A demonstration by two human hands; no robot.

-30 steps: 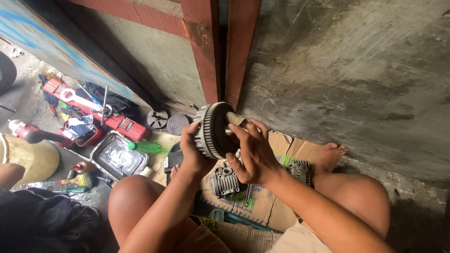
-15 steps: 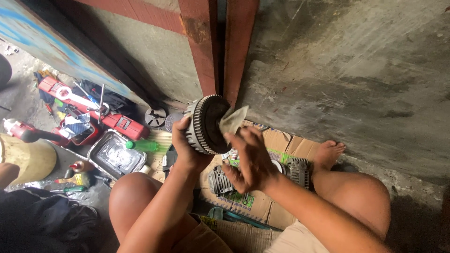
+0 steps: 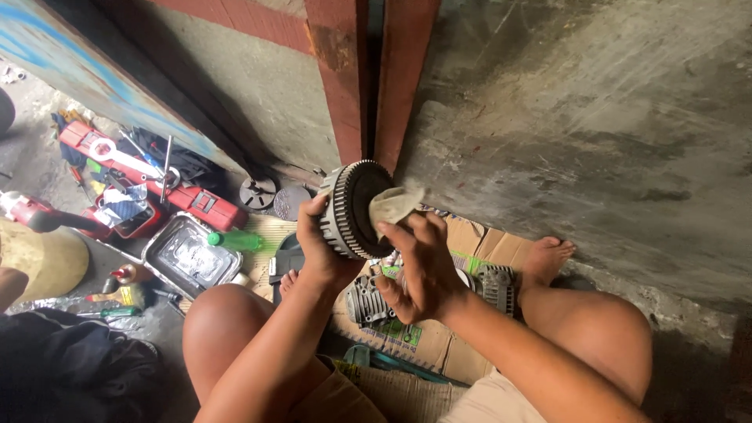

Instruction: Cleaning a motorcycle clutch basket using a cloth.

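We sit on flattened cardboard (image 3: 470,243) on a concrete floor. Our left hand (image 3: 325,254) grips the toothed metal drum (image 3: 352,210), hiding its rim; our right hand (image 3: 423,270) pinches a rag (image 3: 393,204) against its dark face. Beyond, a red toolbox (image 3: 168,192) lies cluttered, contents unclear.

Looks like a rough backyard repair spot: bare concrete floor (image 3: 595,117), red toolbox (image 3: 192,200) with tools at left, engine parts on flattened cardboard (image 3: 470,235).

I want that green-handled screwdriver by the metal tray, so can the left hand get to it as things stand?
Probably not right away: the left hand grips the round toothed drum. The green-handled screwdriver lies uncovered beside the metal tray, left of that hand, so the path looks free once the drum is released.
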